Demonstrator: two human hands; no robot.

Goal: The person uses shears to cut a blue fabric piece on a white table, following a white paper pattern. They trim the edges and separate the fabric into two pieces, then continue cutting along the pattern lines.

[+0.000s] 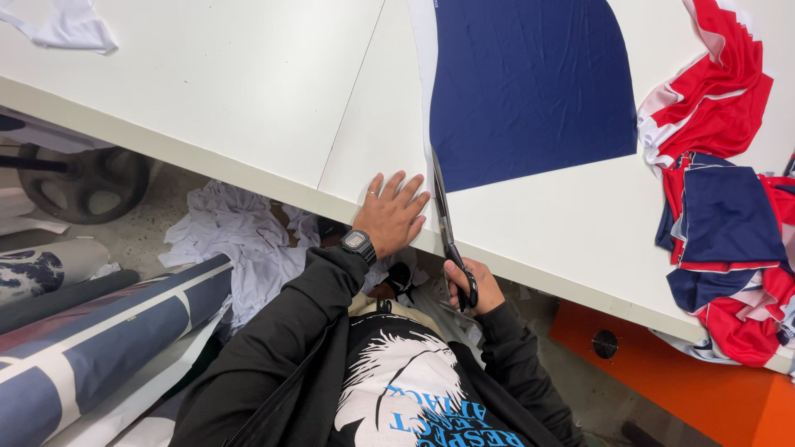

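Observation:
My right hand (480,285) grips the black handles of long scissors (443,211) at the table's near edge. Their blades point away from me along the left side of a navy blue fabric panel (530,83) with a white border strip (422,74). My left hand (391,213), a black watch on its wrist, lies flat with fingers spread on the white cutting table (248,83), just left of the blades, pressing the white strip's lower end.
A heap of red, white and navy cut pieces (720,207) lies at the table's right. A white scrap (70,25) sits far left. Below the table are white offcuts (240,240), printed fabric rolls (99,339), a wheel (91,178) and an orange surface (704,389).

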